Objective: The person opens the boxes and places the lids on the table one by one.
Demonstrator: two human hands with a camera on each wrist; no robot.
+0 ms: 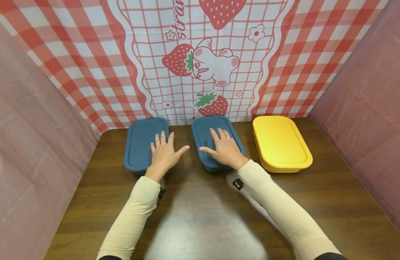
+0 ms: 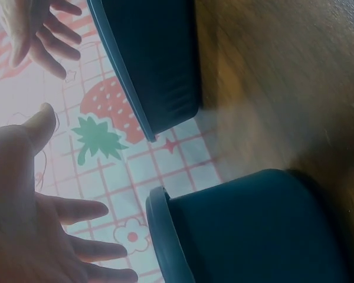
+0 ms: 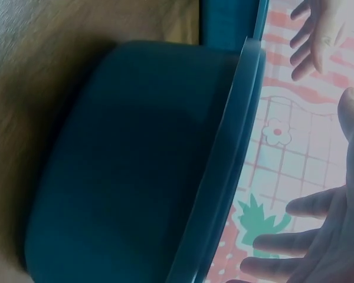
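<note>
Two lidded blue boxes stand on the table, the left box point(image 1: 139, 144) and the middle box point(image 1: 204, 131). My left hand point(image 1: 163, 153) is over the right side of the left box, fingers spread and straight, thumb pointing at the middle box. Above the middle box's lid my right hand point(image 1: 226, 150) spreads its fingers too, thumb toward the left. Both wrist views show a gap between the hands and the lids. In the left wrist view, the left hand point(image 2: 47, 224) is beside the lid rim. The right hand point(image 3: 318, 230) likewise holds nothing.
A yellow lidded box point(image 1: 281, 142) stands to the right of the middle box. Behind the boxes hangs a red-and-white strawberry cloth point(image 1: 173, 90). Pink curtains point(image 1: 375, 97) border the wooden table point(image 1: 200, 216) on both sides.
</note>
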